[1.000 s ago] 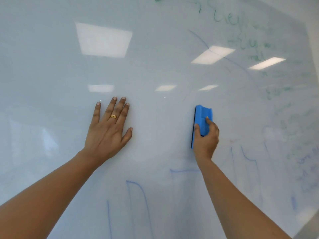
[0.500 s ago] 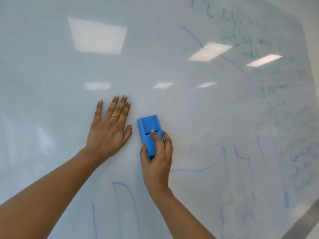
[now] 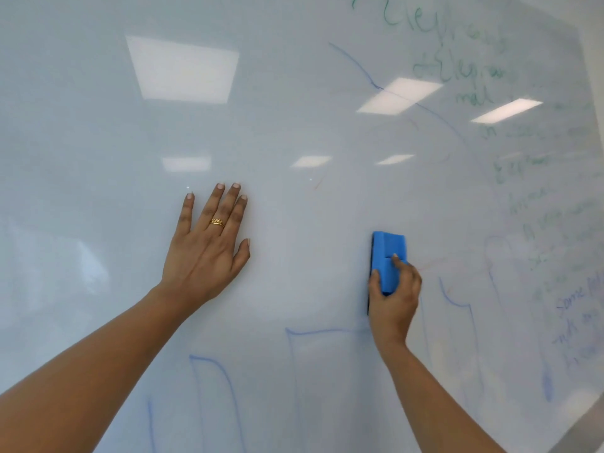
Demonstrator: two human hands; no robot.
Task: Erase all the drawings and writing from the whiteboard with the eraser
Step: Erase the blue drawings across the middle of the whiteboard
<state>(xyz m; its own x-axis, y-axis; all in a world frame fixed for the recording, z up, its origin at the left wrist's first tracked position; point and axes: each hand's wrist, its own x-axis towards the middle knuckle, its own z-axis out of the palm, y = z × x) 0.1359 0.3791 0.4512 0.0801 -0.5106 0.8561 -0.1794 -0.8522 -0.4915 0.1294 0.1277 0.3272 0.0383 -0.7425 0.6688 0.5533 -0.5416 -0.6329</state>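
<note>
A large whiteboard [image 3: 294,132] fills the view. My right hand [image 3: 394,297] grips a blue eraser [image 3: 388,253] and holds it upright against the board, right of centre. My left hand [image 3: 207,248] lies flat on the board with straight fingers and a gold ring, well left of the eraser. Faint blue drawn lines [image 3: 215,380] run along the lower board, and another blue stroke [image 3: 356,65] crosses the upper right. Green writing [image 3: 457,70] covers the upper right, with blue writing [image 3: 575,322] at the right edge.
The board's right edge and a pale wall [image 3: 593,44] show at the far right. Ceiling lights reflect as bright patches [image 3: 183,70] on the glossy surface.
My right hand has swept the eraser from beside my left hand back to the right. A second ago it was at the right, so it has gone left and returned. My left hand stays put.
</note>
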